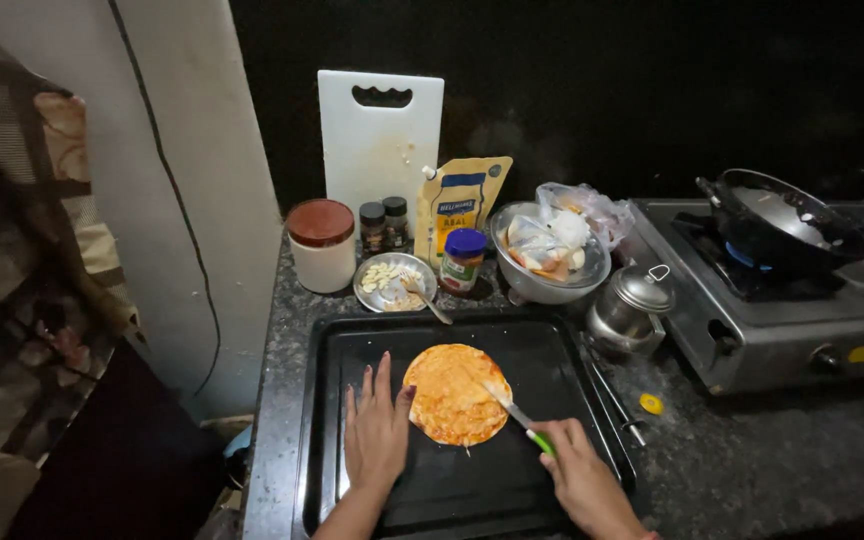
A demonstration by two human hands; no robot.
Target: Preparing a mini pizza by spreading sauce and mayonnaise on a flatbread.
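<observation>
Nearest, both hands sit low in frame over the black rectangular metal baking tray (352,340) on the dark speckled stone counter (732,460). Left hand (377,430) lies flat, fingers spread and holding nothing, thumb side touching the left edge of the round orange-sauced flatbread (447,385). Right hand (577,475) is clamped on the green-handled knife (520,415), blade running up-left from the handle, tip resting on the flatbread's right half. Flatbread lies between the hands, slightly ahead of both; left hand is nearer. Beyond the tray: small steel plate of pale slices with a spoon (395,280), blue-lidded jar (464,258), red-lidded white canister (321,243), steel kettle (632,305), steel bowl of bags (549,250), white cutting board (380,140), gas stove with dark pan (782,235).
</observation>
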